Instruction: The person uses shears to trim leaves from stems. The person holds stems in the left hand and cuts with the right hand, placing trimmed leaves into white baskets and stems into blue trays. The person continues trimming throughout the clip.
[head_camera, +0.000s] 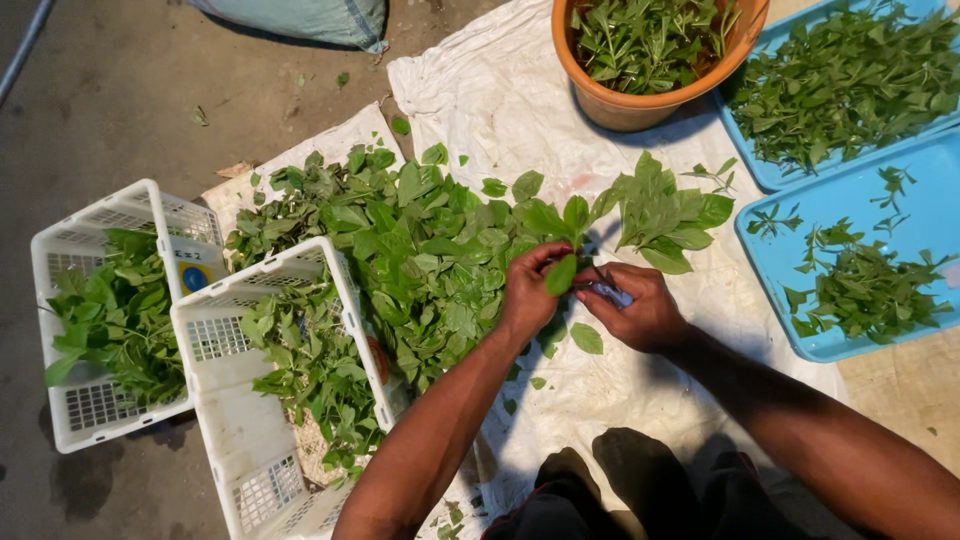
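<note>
My left hand grips a leafy green stem by its lower end, leaves fanning up from the fingers. My right hand is closed on a small pale tool or blade right beside that stem; what it is exactly I cannot tell. Both hands hover over a white cloth on the floor. A big heap of loose green leaves lies just left of my left hand. A smaller bunch of leaves lies above my right hand.
Two white plastic crates with leafy stems stand at left. An orange bucket of greens sits at top. Two blue trays with picked sprigs lie at right. My knees show at the bottom edge.
</note>
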